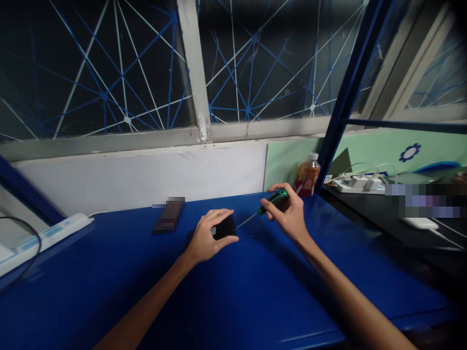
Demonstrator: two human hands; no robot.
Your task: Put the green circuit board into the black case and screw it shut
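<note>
My left hand (210, 236) grips a small black box-like object (225, 228) by its sides, thumb nearer me and fingers on the far side, on the blue tabletop (255, 287). What kind of object it is I cannot make out. In my right hand (289, 214) is a screwdriver (274, 200) with a green and black handle. Its thin metal shaft slants down to the left, and the tip meets or almost meets the right end of the black object. Fingers and thumb close round the handle.
Left of my hands lies a dark flat object (170, 215), partly blurred out. A white power strip (47, 238) runs along the left edge. A bottle (308, 175) with a white cap stands at the back right. Beyond the blue frame post, chargers and cables sit on a black surface (383, 214).
</note>
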